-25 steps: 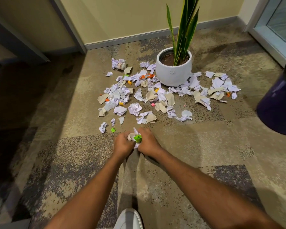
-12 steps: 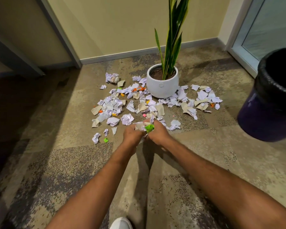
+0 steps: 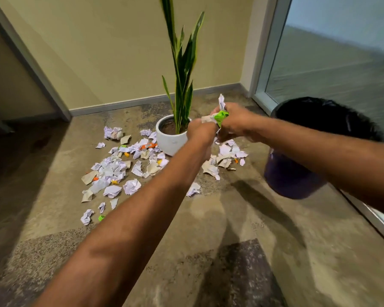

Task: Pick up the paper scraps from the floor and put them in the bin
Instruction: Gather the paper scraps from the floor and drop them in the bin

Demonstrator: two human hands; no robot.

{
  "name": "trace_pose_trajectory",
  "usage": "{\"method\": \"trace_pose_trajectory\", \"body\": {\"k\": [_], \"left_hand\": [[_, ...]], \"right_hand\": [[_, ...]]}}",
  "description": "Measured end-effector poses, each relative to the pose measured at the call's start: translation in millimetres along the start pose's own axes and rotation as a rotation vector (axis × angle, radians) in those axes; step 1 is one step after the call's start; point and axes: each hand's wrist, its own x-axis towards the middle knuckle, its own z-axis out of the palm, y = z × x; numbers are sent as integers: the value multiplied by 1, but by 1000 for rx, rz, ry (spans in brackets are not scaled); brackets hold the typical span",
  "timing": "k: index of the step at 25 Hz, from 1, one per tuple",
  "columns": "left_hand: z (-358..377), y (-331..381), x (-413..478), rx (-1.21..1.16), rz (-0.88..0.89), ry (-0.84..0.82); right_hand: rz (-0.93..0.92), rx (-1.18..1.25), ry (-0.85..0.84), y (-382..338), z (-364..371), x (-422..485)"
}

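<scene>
Both hands are raised above the floor, pressed together around a bunch of paper scraps (image 3: 220, 113), white, tan and bright green. My left hand (image 3: 201, 130) cups the bunch from the left, my right hand (image 3: 235, 120) from the right. They hover in front of the plant pot, left of the purple bin (image 3: 290, 176) with its black liner (image 3: 324, 116). Several crumpled scraps (image 3: 118, 171) still lie on the carpet around the pot, with a smaller group (image 3: 225, 156) under my hands.
A white pot (image 3: 170, 140) with a tall green plant (image 3: 182, 69) stands among the scraps near the back wall. A glass door (image 3: 333, 54) with a frame runs along the right, behind the bin. A dark doorway lies at the left.
Both hands have lifted from the floor with the bunch of scraps and moved up and right toward the bin. The view has tilted up, showing more of the bin.
</scene>
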Motion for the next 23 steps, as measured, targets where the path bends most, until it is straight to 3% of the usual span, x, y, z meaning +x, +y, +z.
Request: {"method": "trace_pose_trajectory", "body": {"k": [6,9,13,18,20,23], "left_hand": [[131,54,-33,-64,-12,-269],[175,59,-49,48,-141,-443],[210,50,-58,236,-238,-543],[203,45,-44,520,-129,-607],[184,60,-31,590,-50,-640],[135,87,-11,731,17,-736]], "right_hand": [[81,83,159,20,-130,-18],[175,154,186,57,-176,-27],[369,175,223,102,-209,-34],[430,55,341,123,-218,-30],[396,-12,437,118,-215,-32],[281,-36,417,99,-200,-30]]}}
